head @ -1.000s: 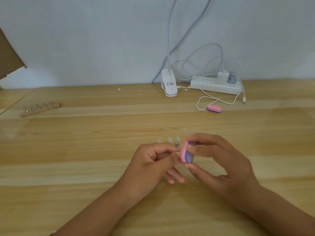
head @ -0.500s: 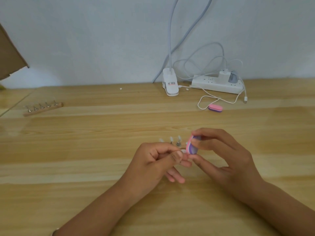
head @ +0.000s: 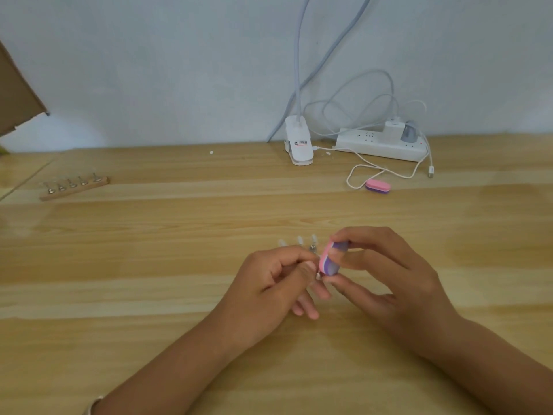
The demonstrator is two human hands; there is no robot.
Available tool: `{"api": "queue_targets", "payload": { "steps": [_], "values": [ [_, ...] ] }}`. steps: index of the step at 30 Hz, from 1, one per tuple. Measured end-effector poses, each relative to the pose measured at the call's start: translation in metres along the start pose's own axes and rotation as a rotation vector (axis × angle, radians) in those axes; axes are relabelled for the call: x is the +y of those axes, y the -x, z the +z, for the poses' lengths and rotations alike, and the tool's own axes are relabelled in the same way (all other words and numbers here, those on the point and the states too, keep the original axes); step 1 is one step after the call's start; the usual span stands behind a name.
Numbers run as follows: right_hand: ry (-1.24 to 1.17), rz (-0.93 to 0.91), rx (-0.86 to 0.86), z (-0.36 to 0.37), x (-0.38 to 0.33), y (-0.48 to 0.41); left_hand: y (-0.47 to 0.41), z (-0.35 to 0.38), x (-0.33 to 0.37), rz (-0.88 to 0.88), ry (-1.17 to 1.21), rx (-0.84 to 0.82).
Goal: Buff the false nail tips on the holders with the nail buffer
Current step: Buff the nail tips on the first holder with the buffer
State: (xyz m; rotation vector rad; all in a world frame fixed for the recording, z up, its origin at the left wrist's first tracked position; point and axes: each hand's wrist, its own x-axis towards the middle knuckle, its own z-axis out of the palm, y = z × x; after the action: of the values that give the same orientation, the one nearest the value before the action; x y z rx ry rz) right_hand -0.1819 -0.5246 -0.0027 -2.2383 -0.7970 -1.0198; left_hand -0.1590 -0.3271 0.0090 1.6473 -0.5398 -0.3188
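One bench (head: 149,265). Two nail buffers (head: 327,262): one mid-bench, one near the far edge. Three false nail tips (head: 299,241) mid-bench. Five holders (head: 71,184) on one wooden strip (head: 76,191) by the left edge. One power strip (head: 380,145), one lamp clip (head: 299,145).

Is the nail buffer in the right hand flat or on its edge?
On edge: the right hand pinches the nail buffer, pink face toward the left hand.

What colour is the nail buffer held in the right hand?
The nail buffer is pink on one face and purple on the rest. It shows best in the head view.
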Motion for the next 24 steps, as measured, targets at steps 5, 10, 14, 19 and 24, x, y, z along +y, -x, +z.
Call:
{"api": "queue_targets", "payload": {
  "steps": [5,10,14,19,24],
  "values": [
    [0.001,-0.021,-0.001,-0.001,0.002,0.001,-0.002,0.001,-0.002,0.005,0.018,-0.010],
    [0.061,0.027,-0.023,-0.002,0.013,-0.001,-0.004,-0.003,0.001,0.026,0.055,0.041],
    [0.012,0.030,0.064,-0.002,0.007,-0.001,-0.005,-0.003,0.000,0.025,0.050,0.028],
    [0.003,-0.058,-0.022,0.001,0.002,-0.001,-0.003,-0.002,-0.003,0.046,-0.034,-0.045],
    [-0.054,0.012,0.032,-0.003,0.005,-0.001,-0.005,-0.003,-0.005,0.056,-0.034,-0.039]
  ]
}}
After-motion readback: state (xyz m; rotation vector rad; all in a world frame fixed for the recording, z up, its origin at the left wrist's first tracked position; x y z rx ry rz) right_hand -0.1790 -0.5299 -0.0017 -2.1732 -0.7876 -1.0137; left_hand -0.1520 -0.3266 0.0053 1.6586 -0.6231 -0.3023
